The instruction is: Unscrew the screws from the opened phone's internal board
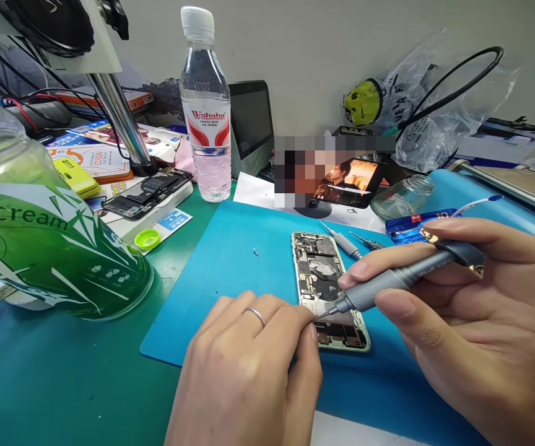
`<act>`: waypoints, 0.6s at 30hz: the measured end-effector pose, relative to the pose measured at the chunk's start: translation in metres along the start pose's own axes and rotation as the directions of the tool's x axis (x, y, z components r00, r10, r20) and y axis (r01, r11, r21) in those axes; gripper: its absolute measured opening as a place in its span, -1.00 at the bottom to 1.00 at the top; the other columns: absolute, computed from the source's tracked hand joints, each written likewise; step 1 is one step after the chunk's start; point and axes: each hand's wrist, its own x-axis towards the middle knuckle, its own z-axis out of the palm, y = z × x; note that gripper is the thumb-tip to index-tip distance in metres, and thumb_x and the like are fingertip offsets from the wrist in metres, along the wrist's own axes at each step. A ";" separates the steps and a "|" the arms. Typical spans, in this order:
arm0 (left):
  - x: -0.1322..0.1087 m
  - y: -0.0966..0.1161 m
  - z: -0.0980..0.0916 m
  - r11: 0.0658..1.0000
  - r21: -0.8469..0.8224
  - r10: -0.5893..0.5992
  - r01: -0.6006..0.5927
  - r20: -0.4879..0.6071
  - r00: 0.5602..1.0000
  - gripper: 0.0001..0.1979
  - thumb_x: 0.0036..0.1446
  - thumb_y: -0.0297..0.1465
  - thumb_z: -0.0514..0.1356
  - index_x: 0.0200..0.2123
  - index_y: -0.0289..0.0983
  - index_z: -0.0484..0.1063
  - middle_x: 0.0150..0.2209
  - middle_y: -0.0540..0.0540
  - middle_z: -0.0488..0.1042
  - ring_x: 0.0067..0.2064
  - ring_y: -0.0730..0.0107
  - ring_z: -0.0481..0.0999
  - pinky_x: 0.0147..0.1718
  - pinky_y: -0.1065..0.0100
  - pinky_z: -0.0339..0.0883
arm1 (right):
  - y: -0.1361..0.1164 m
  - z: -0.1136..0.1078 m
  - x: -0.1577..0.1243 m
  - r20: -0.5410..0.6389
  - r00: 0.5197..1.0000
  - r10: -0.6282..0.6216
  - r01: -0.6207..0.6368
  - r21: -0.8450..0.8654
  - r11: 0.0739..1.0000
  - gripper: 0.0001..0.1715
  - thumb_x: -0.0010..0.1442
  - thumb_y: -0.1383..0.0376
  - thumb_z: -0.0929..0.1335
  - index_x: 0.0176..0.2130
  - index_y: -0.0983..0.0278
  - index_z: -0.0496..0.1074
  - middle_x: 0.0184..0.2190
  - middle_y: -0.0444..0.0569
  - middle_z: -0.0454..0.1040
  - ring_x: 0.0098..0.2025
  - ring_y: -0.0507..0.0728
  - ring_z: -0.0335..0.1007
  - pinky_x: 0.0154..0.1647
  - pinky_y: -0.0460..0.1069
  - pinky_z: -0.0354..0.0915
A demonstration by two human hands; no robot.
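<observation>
An opened smartphone (326,272) lies on the blue mat (193,291), its inner parts bare. My right hand (495,310) grips a grey precision screwdriver (379,288), its shaft slanting down to the left over the phone's lower half. At the driver's tip, the thumb and forefinger of my left hand (253,365) are pinched together; whatever may be between them is too small to make out. That hand wears a ring and covers the phone's lower left edge. Beyond the phone lie a second screwdriver (344,243) and a dark-tipped driver (366,240). A few tiny screws (256,252) rest on the mat.
A large green bottle (58,235) stands close on the left, a water bottle (207,124) farther back. Another opened phone (149,192) lies on a white box. A phone playing video (351,183), a glass jar (404,195) and a blue packet (420,224) line the back.
</observation>
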 end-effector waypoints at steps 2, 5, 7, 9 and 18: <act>0.000 0.001 0.001 1.000 -0.003 0.000 0.000 -0.001 1.000 -0.78 0.56 -0.49 0.15 -0.04 -0.04 0.55 -0.21 0.17 0.66 -0.23 0.33 0.65 -0.28 0.16 0.40 | 0.000 0.000 -0.001 -0.006 1.000 0.008 -0.008 0.001 1.000 -0.27 0.26 0.65 0.56 0.21 -0.01 0.59 -0.16 -0.23 0.80 -0.15 0.05 0.84 -0.12 -0.14 0.78; 0.000 0.003 0.002 0.999 -0.011 -0.034 0.034 -0.018 0.999 -0.77 0.56 -0.50 0.15 -0.07 -0.05 0.55 -0.21 0.16 0.67 -0.23 0.32 0.64 -0.26 0.15 0.39 | 0.000 -0.001 -0.001 -0.013 1.000 0.016 -0.016 -0.003 1.000 -0.31 0.27 0.62 0.58 0.20 0.00 0.60 -0.18 -0.21 0.80 -0.17 0.07 0.84 -0.13 -0.12 0.78; 0.000 0.004 0.002 0.999 -0.014 -0.036 0.036 -0.013 0.999 -0.77 0.56 -0.49 0.15 -0.07 -0.06 0.56 -0.20 0.14 0.68 -0.22 0.32 0.65 -0.26 0.14 0.39 | 0.000 -0.001 -0.001 -0.022 1.000 0.011 -0.012 -0.011 1.000 -0.31 0.27 0.60 0.59 0.20 -0.01 0.60 -0.19 -0.20 0.80 -0.18 0.11 0.84 -0.17 -0.08 0.79; 0.000 0.004 0.002 1.000 -0.014 -0.022 0.022 -0.001 1.000 -0.77 0.56 -0.49 0.16 -0.05 -0.06 0.57 -0.18 0.13 0.69 -0.22 0.32 0.65 -0.27 0.14 0.39 | -0.001 -0.001 0.000 -0.021 1.000 0.011 -0.011 -0.021 1.000 -0.33 0.28 0.57 0.61 0.20 -0.02 0.60 -0.20 -0.17 0.80 -0.20 0.15 0.85 -0.22 -0.02 0.81; 0.000 0.000 -0.002 1.000 -0.006 0.003 -0.003 0.015 1.000 -0.77 0.57 -0.50 0.15 -0.02 -0.05 0.55 -0.17 0.18 0.69 -0.21 0.35 0.66 -0.27 0.17 0.44 | 0.000 0.001 -0.002 -0.023 0.999 0.029 -0.030 -0.019 0.999 -0.26 0.26 0.64 0.56 0.21 -0.04 0.58 -0.18 -0.22 0.79 -0.16 0.08 0.84 -0.15 -0.08 0.79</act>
